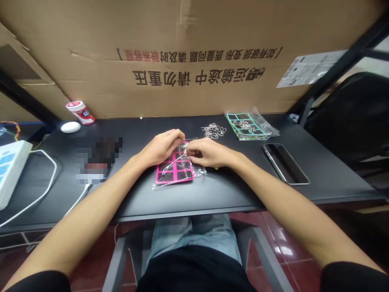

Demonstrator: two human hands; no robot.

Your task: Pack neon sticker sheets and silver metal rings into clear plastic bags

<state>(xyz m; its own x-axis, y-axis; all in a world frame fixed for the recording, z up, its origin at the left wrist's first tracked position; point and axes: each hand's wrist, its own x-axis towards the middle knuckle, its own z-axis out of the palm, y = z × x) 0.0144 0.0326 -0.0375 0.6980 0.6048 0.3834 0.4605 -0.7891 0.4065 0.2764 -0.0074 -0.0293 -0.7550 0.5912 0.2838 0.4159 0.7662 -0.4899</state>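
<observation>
A black card with a pink grid (174, 167) lies on the dark desk inside a clear plastic bag (199, 171). My left hand (164, 147) has its fingers bent and closed on the far part of the bag. From the right, my right hand (211, 153) pinches the same bag near its upper edge, thumb and forefinger together. What lies under the fingertips is partly hidden. Just beyond my right hand sits a small heap of bent silver metal wire pieces (214, 130).
More bagged cards with teal and green borders (246, 123) lie at the back right, near a phone (286, 163). A red-and-white bottle (82, 113) and a white oval object (71, 127) stand back left. A power strip (13, 170) with a white cable is far left; a cardboard sheet (197, 36) rises behind.
</observation>
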